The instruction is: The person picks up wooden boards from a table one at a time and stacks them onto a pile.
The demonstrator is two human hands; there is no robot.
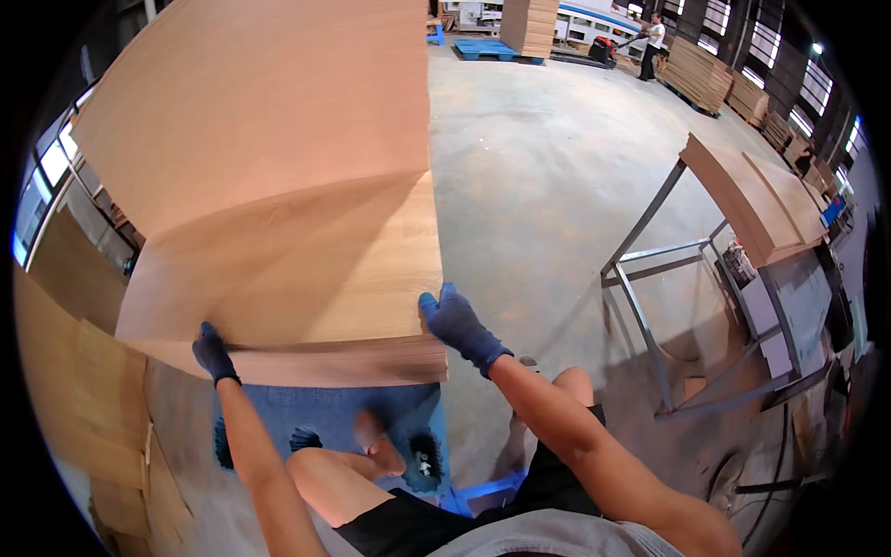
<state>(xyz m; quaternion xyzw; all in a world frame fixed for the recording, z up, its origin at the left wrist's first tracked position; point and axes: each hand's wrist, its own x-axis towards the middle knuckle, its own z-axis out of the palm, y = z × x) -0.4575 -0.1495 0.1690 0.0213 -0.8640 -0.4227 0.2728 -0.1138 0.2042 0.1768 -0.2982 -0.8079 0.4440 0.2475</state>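
Note:
A stack of thin wood sheets (343, 362) lies in front of me on a blue pallet (325, 408). On its near front edge, toward the left, my left hand (215, 353), in a dark blue glove, is closed on the top wood sheet (306, 278), thumb above. My right hand (461, 327), gloved alike, closes on the sheet's right edge near the front corner. Beyond a crease, a broad pinkish wood surface (269, 93) rises toward the far side; I cannot tell whether it belongs to the same sheet. The fingers under the edges are partly hidden.
At right stands a metal frame table (640, 269) with curved wood boards (752, 195) on it. Leaning panels (74, 399) line the left. Far off, a person (652, 42) stands by a red pallet truck (603, 51), near board stacks (696, 74) and a blue pallet (484, 49).

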